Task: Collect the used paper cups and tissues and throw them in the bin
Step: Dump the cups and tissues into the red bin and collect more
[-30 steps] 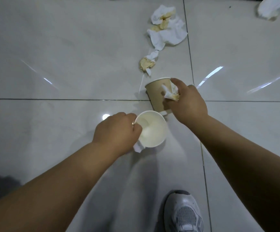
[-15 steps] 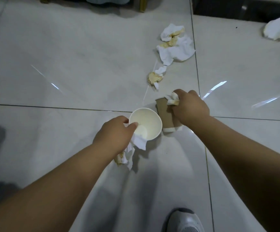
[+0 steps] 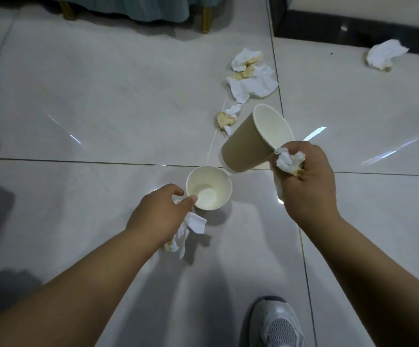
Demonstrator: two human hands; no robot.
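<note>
My left hand (image 3: pixel 157 216) pinches the rim of a white paper cup (image 3: pixel 209 187) and also holds a crumpled stained tissue (image 3: pixel 187 230) that hangs beneath it. My right hand (image 3: pixel 306 186) grips a brown paper cup (image 3: pixel 249 144) by its rim, tilted with the mouth facing up and right, and holds a small tissue wad (image 3: pixel 289 160) against it. On the floor beyond lie a small stained tissue (image 3: pixel 226 118), a larger pile of stained tissues (image 3: pixel 252 78) and one more tissue (image 3: pixel 384 56) at the far right.
Grey glossy floor tiles (image 3: pixel 103 101) all around. A piece of furniture with teal cloth and gold legs (image 3: pixel 138 7) stands at the back. A dark baseboard (image 3: pixel 353 28) runs along the back right. My grey shoe (image 3: pixel 276 324) is at the bottom.
My right hand has lifted the brown cup off the floor and tilted it. My left hand with the white cup and tissue has risen a little; the view has pulled back.
</note>
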